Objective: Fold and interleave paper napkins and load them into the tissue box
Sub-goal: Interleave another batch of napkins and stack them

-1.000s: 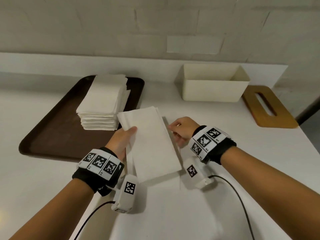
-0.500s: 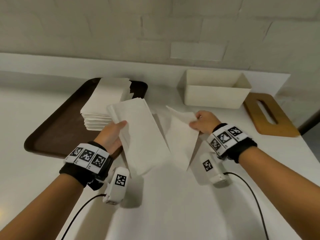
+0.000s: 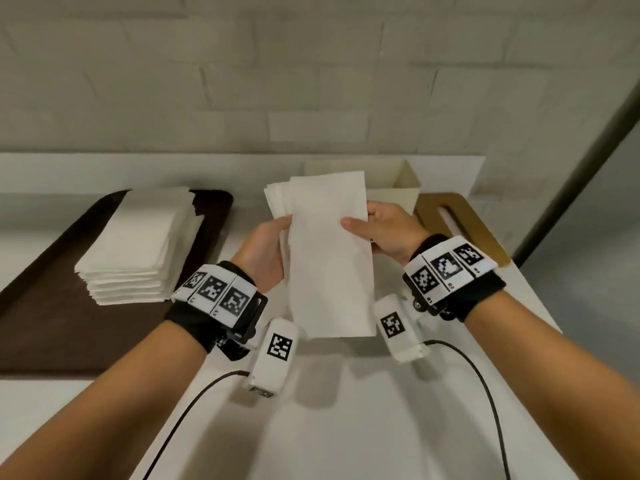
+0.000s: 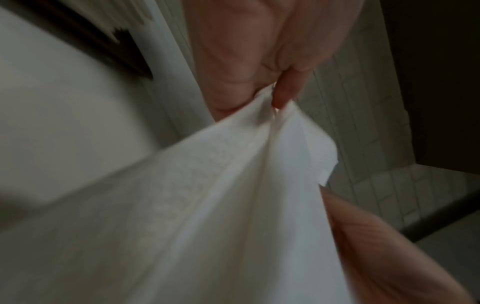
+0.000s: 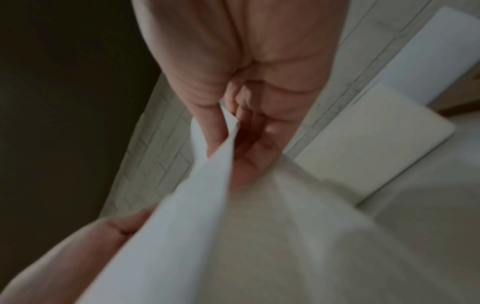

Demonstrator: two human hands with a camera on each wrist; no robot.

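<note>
A bundle of folded white napkins (image 3: 329,258) is held upright above the counter, in front of the cream tissue box (image 3: 398,192), which it partly hides. My left hand (image 3: 266,251) grips the bundle's left edge, and its fingers (image 4: 285,90) pinch the paper (image 4: 207,205). My right hand (image 3: 384,233) holds the right edge, thumb on the front sheet, with the napkin (image 5: 221,205) pinched between thumb and fingers (image 5: 254,131). A stack of unfolded napkins (image 3: 138,244) sits on the dark brown tray (image 3: 52,306) at left.
The wooden tissue box lid (image 3: 460,223) with a slot lies on the white counter (image 3: 346,410) right of the box. A tiled wall runs behind. Cables trail from both wrist cameras towards the near edge.
The left hand lifted the folded napkins off the counter. The right hand brought its separate napkin over and laid it onto the front of them. Both hands moved up and towards the box.
</note>
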